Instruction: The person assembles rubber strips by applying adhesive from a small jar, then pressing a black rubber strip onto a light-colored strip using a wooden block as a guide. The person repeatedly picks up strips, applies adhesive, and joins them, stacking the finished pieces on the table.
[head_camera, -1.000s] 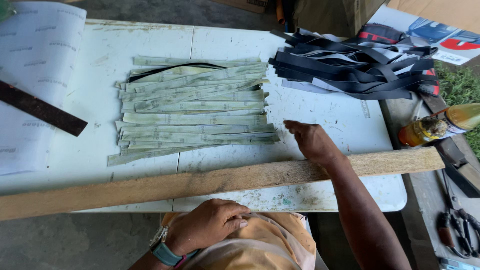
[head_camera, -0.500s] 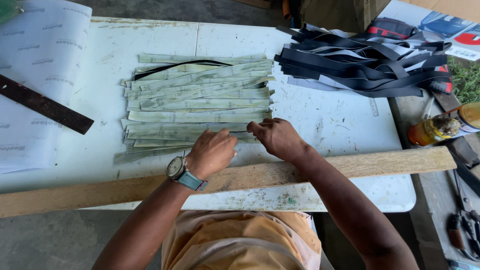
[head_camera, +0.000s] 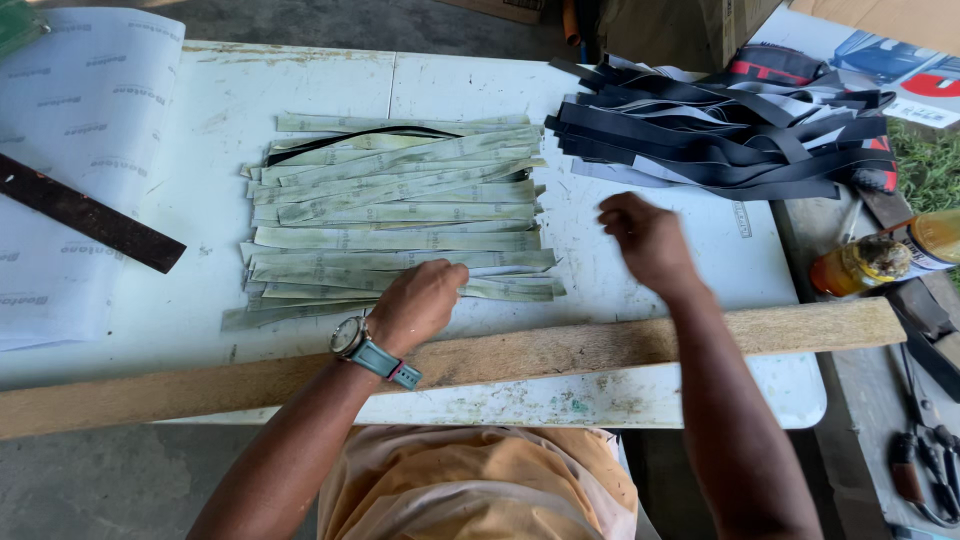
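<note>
Several pale green strips (head_camera: 400, 210) lie side by side in a stack on the white table (head_camera: 690, 390). My left hand (head_camera: 420, 303), with a watch on its wrist, rests on the nearest strips, fingers curled down onto them. My right hand (head_camera: 645, 238) hovers to the right of the stack, loosely closed, with nothing visible in it. A heap of black strips (head_camera: 720, 135) lies at the far right of the table.
A long wooden plank (head_camera: 520, 355) lies across the table's near edge. At the left a dark flat bar (head_camera: 90, 212) rests on a large white sheet (head_camera: 80, 130). A bottle (head_camera: 880, 258) and scissors (head_camera: 925, 465) lie off to the right.
My right hand has left the green strips and moved right. My left hand came up from my lap onto the nearest strips and stays there.
</note>
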